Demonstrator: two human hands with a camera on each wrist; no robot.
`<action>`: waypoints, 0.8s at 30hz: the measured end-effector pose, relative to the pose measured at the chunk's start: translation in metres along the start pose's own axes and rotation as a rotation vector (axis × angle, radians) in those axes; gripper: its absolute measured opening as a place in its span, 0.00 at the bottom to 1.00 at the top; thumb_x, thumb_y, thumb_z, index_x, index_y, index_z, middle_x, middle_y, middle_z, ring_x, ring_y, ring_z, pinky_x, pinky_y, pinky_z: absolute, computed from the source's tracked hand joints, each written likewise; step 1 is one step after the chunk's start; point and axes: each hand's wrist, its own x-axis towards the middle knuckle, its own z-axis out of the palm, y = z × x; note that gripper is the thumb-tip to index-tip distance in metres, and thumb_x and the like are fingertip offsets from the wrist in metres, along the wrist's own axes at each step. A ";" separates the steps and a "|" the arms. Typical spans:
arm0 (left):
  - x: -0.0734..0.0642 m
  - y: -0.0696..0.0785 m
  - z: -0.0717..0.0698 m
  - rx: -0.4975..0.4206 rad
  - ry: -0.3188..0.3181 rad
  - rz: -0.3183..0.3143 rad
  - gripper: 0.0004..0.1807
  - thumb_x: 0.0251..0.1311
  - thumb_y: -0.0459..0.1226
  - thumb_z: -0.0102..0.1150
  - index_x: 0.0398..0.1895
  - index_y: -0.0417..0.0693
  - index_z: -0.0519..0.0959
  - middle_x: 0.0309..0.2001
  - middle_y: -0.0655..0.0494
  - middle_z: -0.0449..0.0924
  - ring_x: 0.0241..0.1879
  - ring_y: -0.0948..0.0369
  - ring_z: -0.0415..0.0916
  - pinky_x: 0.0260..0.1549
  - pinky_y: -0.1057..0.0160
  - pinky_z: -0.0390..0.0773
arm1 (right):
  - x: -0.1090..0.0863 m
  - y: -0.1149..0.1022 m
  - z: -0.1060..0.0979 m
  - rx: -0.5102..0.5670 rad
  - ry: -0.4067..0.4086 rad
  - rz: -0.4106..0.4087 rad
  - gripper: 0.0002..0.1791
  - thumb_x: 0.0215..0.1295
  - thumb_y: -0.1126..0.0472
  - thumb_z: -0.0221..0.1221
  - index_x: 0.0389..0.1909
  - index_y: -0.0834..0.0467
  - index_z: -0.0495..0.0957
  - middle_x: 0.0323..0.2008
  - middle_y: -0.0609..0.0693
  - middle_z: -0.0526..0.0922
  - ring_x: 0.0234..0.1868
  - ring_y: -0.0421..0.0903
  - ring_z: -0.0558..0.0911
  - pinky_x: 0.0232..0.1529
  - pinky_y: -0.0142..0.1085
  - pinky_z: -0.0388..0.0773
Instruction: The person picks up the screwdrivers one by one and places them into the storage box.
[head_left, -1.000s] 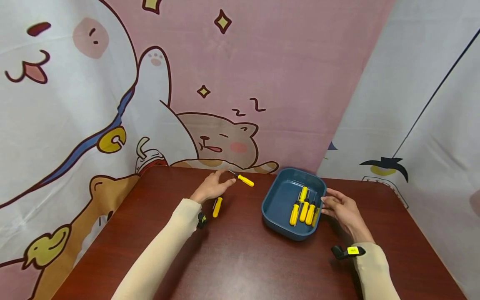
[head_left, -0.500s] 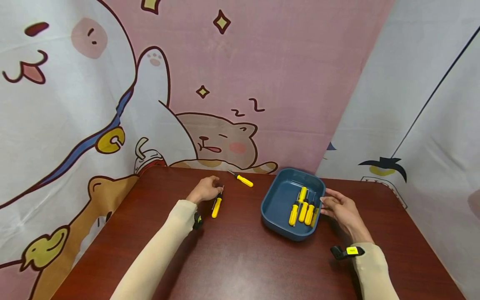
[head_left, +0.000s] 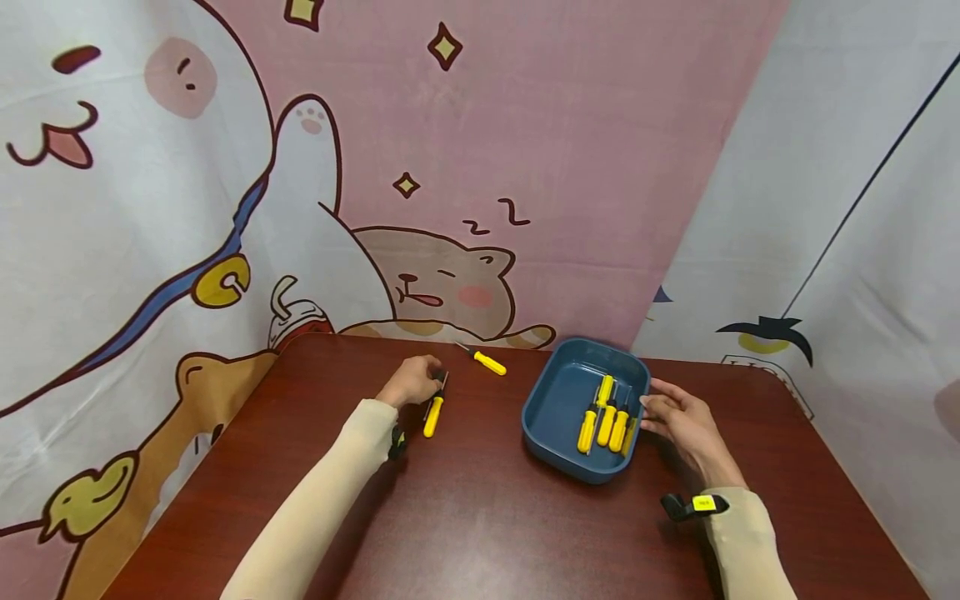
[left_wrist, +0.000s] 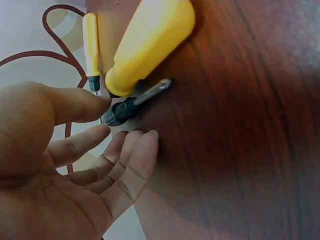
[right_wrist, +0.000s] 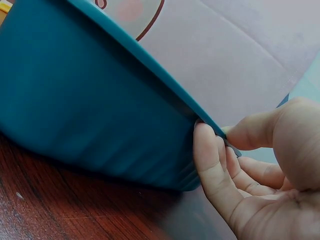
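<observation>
The left hand (head_left: pixel 411 382) pinches the black collar of a yellow screwdriver (head_left: pixel 433 414) lying on the table (head_left: pixel 480 517). The right hand (head_left: pixel 686 425) pinches the rim of the blue tray (head_left: pixel 558 396).

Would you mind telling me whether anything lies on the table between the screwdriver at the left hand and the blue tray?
Nothing visible does. The left hand touches the near screwdriver, and only bare table lies between it and the blue tray. The second loose screwdriver lies farther back, off that line.
</observation>
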 end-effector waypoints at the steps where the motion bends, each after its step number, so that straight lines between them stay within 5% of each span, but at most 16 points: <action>1: 0.001 0.000 0.000 0.003 -0.002 -0.003 0.27 0.65 0.32 0.62 0.68 0.39 0.74 0.47 0.41 0.81 0.30 0.57 0.78 0.23 0.68 0.77 | 0.000 0.000 0.000 -0.003 -0.001 0.000 0.39 0.76 0.59 0.58 0.81 0.62 0.50 0.46 0.44 0.82 0.40 0.36 0.82 0.44 0.31 0.86; 24: 0.010 0.001 0.004 -0.012 -0.001 -0.034 0.19 0.64 0.29 0.62 0.58 0.37 0.78 0.49 0.39 0.81 0.25 0.58 0.80 0.20 0.68 0.81 | 0.001 0.000 0.001 -0.027 0.017 0.018 0.39 0.76 0.57 0.58 0.81 0.60 0.51 0.46 0.43 0.81 0.40 0.36 0.82 0.44 0.31 0.86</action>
